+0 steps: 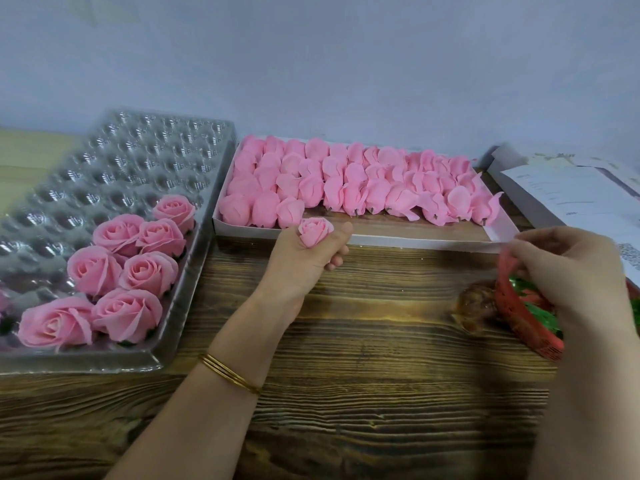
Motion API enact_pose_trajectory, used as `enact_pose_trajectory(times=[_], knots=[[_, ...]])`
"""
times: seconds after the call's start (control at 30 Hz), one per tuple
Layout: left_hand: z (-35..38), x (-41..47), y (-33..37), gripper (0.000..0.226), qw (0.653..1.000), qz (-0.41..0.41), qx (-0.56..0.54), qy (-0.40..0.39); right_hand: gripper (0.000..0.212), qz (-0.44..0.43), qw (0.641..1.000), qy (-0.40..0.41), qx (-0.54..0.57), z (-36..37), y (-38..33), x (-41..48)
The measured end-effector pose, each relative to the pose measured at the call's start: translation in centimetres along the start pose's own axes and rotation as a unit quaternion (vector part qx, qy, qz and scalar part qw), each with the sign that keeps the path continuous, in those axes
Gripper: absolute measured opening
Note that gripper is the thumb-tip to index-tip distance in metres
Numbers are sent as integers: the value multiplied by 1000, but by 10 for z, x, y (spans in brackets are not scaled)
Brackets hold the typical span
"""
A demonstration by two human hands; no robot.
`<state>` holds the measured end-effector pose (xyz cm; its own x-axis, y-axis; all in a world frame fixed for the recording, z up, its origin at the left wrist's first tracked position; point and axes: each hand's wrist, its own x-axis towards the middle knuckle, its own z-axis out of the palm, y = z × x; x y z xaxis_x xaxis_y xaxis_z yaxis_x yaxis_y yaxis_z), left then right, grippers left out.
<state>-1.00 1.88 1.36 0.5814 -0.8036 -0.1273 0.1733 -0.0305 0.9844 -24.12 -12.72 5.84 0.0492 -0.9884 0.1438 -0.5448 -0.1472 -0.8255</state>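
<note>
My left hand (304, 258) grips a small pink rose bud (314, 231) just in front of a white cardboard box (415, 240), which is packed with several rows of closed pink buds (346, 183). At the left, a clear plastic blister tray (138, 161) holds several opened pink roses (138, 271) in its near cups. My right hand (568, 271) hovers over a red mesh basket (519, 317) with green pieces inside; its fingers are curled, and what they pinch is hidden.
All this sits on a dark wood-grain table (363, 375). White papers and a flat box (571, 195) lie at the far right. A brown blurred object (476, 304) sits beside the basket. A pale wall rises behind the trays.
</note>
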Motion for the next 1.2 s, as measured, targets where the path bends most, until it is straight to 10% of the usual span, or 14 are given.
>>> enact_pose_trajectory(times=[0.47, 1.2], knots=[[0, 0, 0, 23, 1000, 2, -4, -3, 21, 37, 960, -79, -265, -5, 11, 11], [-3, 0, 0, 26, 1000, -3, -5, -10, 17, 69, 955, -61, -281, 4, 8, 7]])
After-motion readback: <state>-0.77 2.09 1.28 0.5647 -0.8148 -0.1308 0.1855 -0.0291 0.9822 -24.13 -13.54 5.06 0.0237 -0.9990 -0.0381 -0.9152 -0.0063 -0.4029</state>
